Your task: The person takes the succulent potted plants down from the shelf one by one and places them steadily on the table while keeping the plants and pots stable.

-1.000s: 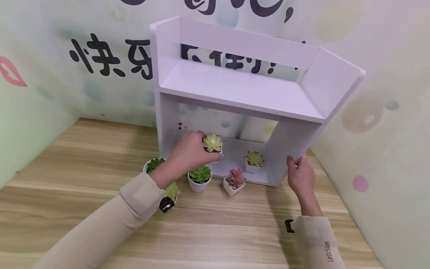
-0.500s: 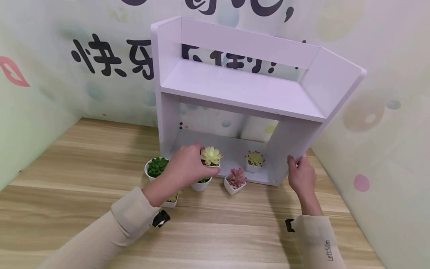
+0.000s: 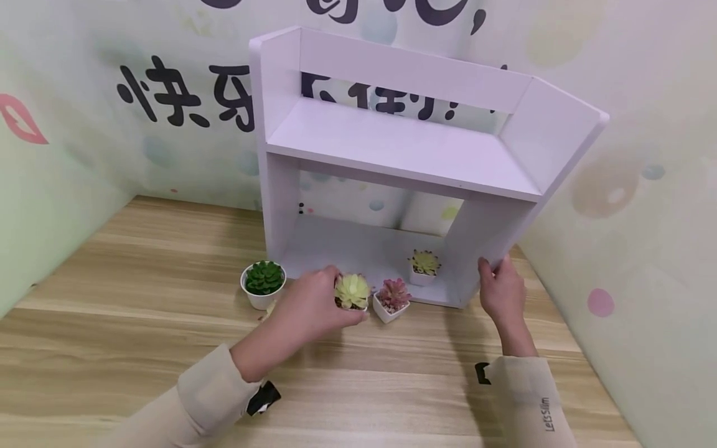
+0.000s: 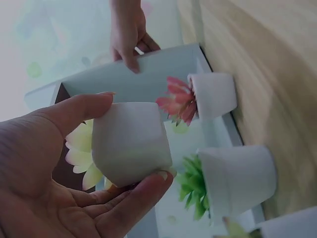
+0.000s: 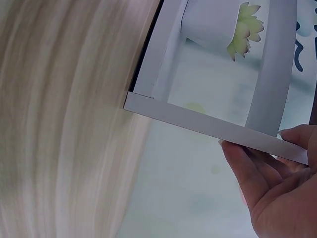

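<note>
My left hand (image 3: 310, 308) grips a potted succulent (image 3: 353, 292) with pale yellow-green leaves, held in front of the white shelf (image 3: 403, 165). In the left wrist view its white pot (image 4: 131, 141) sits between thumb and fingers, clear of the table. My right hand (image 3: 502, 291) holds the right side panel of the shelf, and the right wrist view shows thumb and fingers on either side of that panel (image 5: 198, 124). A pink succulent (image 3: 394, 295) in a white pot stands just right of the held one. A green succulent (image 4: 195, 186) is hidden in the head view by my left hand.
On the lower shelf board, at its right end, stands another yellow-green succulent (image 3: 424, 264). A dark green succulent (image 3: 264, 278) stands at the shelf's front left corner. One more plant is mostly covered by my left hand. Walls close in behind and on both sides.
My left hand has drawn the pale succulent out of the lower compartment, toward the front of the table. My right hand keeps its place on the side panel.
</note>
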Demonstrator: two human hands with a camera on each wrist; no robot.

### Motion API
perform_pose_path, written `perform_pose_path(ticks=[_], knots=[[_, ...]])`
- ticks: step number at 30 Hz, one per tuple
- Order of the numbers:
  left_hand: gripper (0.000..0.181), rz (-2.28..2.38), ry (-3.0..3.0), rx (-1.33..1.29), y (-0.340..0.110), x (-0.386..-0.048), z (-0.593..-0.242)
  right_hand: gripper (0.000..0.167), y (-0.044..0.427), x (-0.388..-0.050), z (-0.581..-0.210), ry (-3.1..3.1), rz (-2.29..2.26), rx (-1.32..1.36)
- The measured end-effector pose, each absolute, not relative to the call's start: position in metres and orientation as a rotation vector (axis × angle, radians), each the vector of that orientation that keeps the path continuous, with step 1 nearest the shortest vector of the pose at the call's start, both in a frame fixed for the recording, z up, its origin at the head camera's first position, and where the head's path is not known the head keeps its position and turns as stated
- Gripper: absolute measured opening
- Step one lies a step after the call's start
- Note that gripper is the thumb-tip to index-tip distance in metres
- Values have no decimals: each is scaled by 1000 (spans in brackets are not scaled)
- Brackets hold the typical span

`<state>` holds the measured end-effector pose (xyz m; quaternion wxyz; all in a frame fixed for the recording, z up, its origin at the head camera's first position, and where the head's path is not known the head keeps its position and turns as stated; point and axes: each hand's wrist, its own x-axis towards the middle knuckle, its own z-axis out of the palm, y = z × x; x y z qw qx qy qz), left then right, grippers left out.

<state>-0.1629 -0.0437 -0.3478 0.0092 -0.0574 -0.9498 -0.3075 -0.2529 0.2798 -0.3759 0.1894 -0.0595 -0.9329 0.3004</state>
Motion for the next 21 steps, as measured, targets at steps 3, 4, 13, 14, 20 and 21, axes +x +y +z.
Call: perform_pose_path(ticks=[3, 4, 13, 14, 20, 21], knots=[[67, -945, -2986, -175, -42, -158, -355, 40, 280, -253, -376, -2621, 844, -152], [69, -945, -2990, -177, -41, -156, -357, 40, 280, -254, -375, -2620, 838, -149], [72, -1018, -3041, -169, -34, -149, -373, 39, 281, -254, -375, -2616, 833, -141], [73, -1027, -3051, -168, -34, -149, -376, 39, 281, -253, -375, -2618, 839, -141], [80, -1018, -3078, -174, -29, -149, -390, 40, 280, -252, -375, -2629, 853, -144], [81, -1016, -3076, -173, -29, -149, -392, 40, 280, -253, -375, -2628, 850, -147]])
